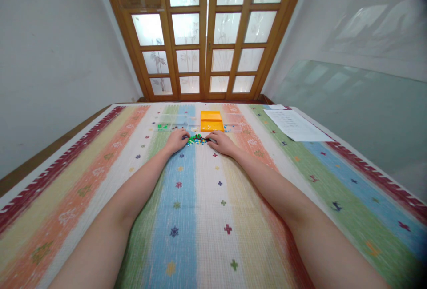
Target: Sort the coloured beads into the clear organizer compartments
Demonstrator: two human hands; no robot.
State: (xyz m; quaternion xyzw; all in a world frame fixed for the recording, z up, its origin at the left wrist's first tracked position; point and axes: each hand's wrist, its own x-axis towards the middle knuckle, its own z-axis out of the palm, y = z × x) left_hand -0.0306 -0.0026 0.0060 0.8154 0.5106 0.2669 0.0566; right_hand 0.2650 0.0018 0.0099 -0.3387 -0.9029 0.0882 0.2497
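A small heap of tiny pieces [197, 139], mostly green with white, yellow, blue, red and dark ones, lies on the striped tablecloth between my hands. My left hand [176, 141] rests at the heap's left edge with its fingers curled inward. From the other side, my right hand [221, 142] reaches the heap, its fingers bent toward the thumb near some dark pieces. Whatever either set of fingertips pinches is too small to make out. Just behind the heap stands an orange two-part tray [211, 117] with a few pale pieces in its nearer compartment.
Left of the orange tray is a clear plastic tray [167, 120] holding green and dark pieces. Another clear tray [236, 122] with some blue pieces sits on the right. Printed paper sheets [296, 125] lie at the table's right. Wooden glazed doors [207, 58] stand beyond.
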